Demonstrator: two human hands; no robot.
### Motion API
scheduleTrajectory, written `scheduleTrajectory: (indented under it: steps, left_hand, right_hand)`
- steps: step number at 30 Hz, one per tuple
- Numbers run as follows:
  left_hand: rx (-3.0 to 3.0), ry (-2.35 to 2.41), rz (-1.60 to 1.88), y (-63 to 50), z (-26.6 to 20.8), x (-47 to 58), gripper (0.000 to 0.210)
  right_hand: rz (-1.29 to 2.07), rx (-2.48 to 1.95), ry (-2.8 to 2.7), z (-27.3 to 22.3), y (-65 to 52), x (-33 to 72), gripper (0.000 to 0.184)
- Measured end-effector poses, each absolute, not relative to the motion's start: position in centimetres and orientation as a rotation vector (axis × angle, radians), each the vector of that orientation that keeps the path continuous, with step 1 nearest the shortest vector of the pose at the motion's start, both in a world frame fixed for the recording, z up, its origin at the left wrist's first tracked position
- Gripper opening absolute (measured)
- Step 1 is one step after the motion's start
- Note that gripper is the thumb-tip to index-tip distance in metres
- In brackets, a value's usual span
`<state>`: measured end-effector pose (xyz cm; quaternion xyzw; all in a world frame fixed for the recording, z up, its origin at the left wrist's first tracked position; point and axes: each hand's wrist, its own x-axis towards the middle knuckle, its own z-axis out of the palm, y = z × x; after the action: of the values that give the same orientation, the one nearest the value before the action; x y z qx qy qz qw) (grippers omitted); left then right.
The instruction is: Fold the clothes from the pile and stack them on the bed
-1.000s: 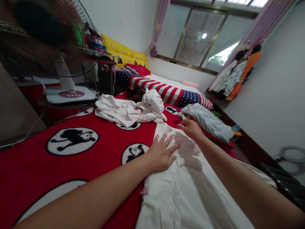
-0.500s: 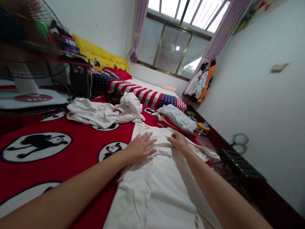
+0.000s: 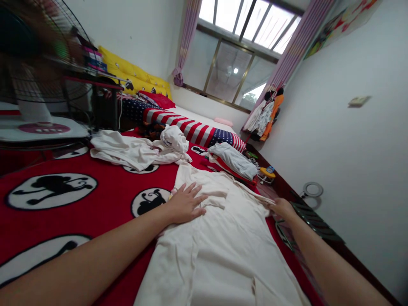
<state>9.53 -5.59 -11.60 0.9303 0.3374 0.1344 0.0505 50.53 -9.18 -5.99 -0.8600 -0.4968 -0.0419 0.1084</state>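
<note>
A cream-white garment (image 3: 232, 238) lies spread lengthwise on a red blanket (image 3: 108, 221) with black-and-white oval figures. My left hand (image 3: 188, 204) rests flat on its left part, fingers spread, beside a folded-over strip of the cloth. Out at the garment's right edge, my right hand (image 3: 282, 209) is closed on a narrow end of the fabric, perhaps a sleeve, which is pulled out to the right. The fingertips of that hand are partly hidden.
A crumpled white garment (image 3: 127, 148) lies further back on the blanket. Right of it is a stack of folded clothes (image 3: 234, 159). An electric fan (image 3: 38, 127) stands at the left, a dark green slatted stool (image 3: 314, 221) at the right. Behind is a bed with a striped cover (image 3: 188, 127).
My right hand has moved from the garment's middle out to the right, drawing the cloth's edge along and flattening the right side. My left hand stays in nearly the same place.
</note>
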Motion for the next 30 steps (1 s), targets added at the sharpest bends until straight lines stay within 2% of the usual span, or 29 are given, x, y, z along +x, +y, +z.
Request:
scheduleTrajectory:
  steps: [4,12,15,17,18,20,23,26,30]
  left_hand:
    - [2.834,1.003,0.442,-5.5,-11.8,9.6,0.06]
    - [2.847,0.978,0.461,-5.0,-11.9,9.3,0.059]
    - [2.842,0.975,0.486,-4.8,-11.9,9.1,0.058]
    - [2.843,0.975,0.509,-4.7,-12.0,9.1,0.056]
    - [2.848,0.973,0.52,-4.7,-12.0,9.1,0.054]
    - [2.862,0.97,0.533,-4.7,-12.0,9.2,0.052]
    - [2.863,0.975,0.529,-4.7,-12.1,9.3,0.05]
    - [2.843,0.975,0.553,-4.7,-12.0,9.3,0.049]
    - [2.815,0.925,0.654,-4.6,-11.9,9.5,0.042]
  right_hand:
    - [0.008,-2.528,-1.478,-2.2,-8.0,50.0,0.028]
    - [0.36,-2.283,-1.493,5.4,-3.2,40.3,0.018]
    - [0.771,-1.752,-1.614,5.8,-4.0,35.2,0.044]
    - [0.834,-1.582,-1.658,5.2,-5.7,33.3,0.057]
    - [0.826,-1.582,-1.707,4.6,-6.9,32.9,0.057]
    - [0.732,-1.678,-1.864,3.2,-9.7,33.1,0.044]
    - [0.345,-1.958,-2.108,1.0,-14.7,34.9,0.025]
    - [0.041,-2.203,-2.167,-0.7,-20.0,36.5,0.019]
    - [0.254,-2.175,-2.154,-2.7,-26.0,36.7,0.013]
